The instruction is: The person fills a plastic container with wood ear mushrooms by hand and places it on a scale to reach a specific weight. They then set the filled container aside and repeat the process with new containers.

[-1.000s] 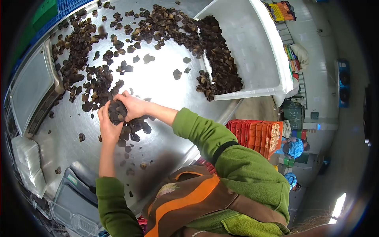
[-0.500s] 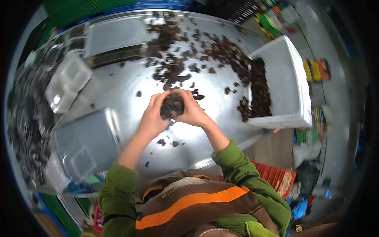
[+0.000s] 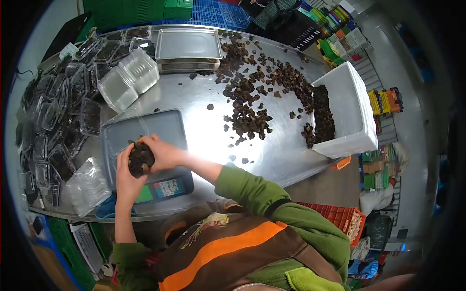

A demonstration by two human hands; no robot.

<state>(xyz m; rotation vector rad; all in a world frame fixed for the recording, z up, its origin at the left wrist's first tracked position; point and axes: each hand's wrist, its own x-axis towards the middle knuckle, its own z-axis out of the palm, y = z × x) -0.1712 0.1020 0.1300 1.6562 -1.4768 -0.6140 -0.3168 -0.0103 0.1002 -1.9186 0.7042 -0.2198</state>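
My left hand (image 3: pixel 127 177) and my right hand (image 3: pixel 164 154) are cupped around a clump of dark brown mushrooms (image 3: pixel 141 161), which look like wood ears. Both hands are above a grey weighing scale (image 3: pixel 171 127) with a green display and keypad (image 3: pixel 167 187) at its front. A clear plastic container (image 3: pixel 121 130) lies on the scale, partly hidden by my hands. More loose dark mushrooms (image 3: pixel 247 116) lie scattered across the metal table (image 3: pixel 204 145) to the right.
A white foam box (image 3: pixel 347 106) lies tipped at the right, dark mushrooms spilling from it. Filled clear boxes (image 3: pixel 90 116) pile up at the left, near stacked empty clear containers (image 3: pixel 128 80). A metal tray (image 3: pixel 188 44) stands at the back; a red crate (image 3: pixel 335 218) is below the table.
Both hands have moved left with the clump of mushrooms, from the middle of the table to above the scale. The view has shifted, showing more of the left side.
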